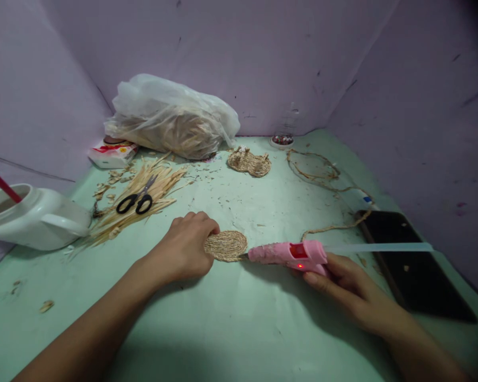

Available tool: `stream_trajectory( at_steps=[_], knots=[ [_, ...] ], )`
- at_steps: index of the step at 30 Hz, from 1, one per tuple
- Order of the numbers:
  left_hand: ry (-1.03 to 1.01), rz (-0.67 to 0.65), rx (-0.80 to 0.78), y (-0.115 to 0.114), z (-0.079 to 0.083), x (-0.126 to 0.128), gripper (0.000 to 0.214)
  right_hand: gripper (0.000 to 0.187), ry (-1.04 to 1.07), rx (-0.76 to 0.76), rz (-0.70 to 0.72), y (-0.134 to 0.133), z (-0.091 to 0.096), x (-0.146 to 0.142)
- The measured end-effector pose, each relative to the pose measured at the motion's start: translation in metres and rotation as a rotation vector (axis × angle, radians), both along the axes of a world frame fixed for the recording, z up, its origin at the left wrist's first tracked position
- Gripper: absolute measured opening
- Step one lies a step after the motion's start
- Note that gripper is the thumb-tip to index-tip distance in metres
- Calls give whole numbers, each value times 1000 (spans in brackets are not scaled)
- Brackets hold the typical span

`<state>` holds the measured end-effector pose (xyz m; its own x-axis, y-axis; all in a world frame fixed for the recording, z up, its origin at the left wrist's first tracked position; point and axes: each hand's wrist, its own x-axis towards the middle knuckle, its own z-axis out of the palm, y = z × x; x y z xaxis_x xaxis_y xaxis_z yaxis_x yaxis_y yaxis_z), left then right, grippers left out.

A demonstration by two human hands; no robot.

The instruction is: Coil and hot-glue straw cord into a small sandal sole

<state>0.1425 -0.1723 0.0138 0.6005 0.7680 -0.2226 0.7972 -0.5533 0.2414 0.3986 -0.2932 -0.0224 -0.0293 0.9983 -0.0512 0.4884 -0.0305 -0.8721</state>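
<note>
The coil (230, 244) lies on the green bench (223, 339), in front of the person and between the two hands. The left hand (191, 246) has its grip closed on the coil's left end, covering that part. The right hand (354, 289) has its grip wrapped around the pink glue gun (276, 253), whose tip is at the coil's near right edge; whether they touch I cannot tell. A glue stick (382, 247) juts from the gun's back, crossing in view over the black slab (416, 265) on the right. The cord (330, 230) loops from the far right, passes the slab's far corner and ends behind the gun. Beyond the coil sit a woven piece (250, 163) and a dish (276, 143) of beads. Left of these, a bag (175, 116) leans against the wall (263, 63), beside a small pack (113, 155). Scissors (146, 190) rest on loose straw (165, 178), next to a white jug (59, 215) with a red stick (2, 183) in it.
</note>
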Motion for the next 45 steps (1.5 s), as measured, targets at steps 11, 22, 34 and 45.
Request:
stream_trajectory(
  at_steps=[11,22,34,45],
  knots=[
    [0,-8,-3,1,1,1,40,29,-28,6,-6,0,3,2],
    [-6,-10,-8,2,-1,1,40,30,-41,29,11,1,-6,9],
    [-8,-6,-17,2,0,2,38,29,-73,70,13,1,-6,14],
    [-14,-1,-13,2,-1,2,38,28,-66,73,3,4,-3,11]
  ],
)
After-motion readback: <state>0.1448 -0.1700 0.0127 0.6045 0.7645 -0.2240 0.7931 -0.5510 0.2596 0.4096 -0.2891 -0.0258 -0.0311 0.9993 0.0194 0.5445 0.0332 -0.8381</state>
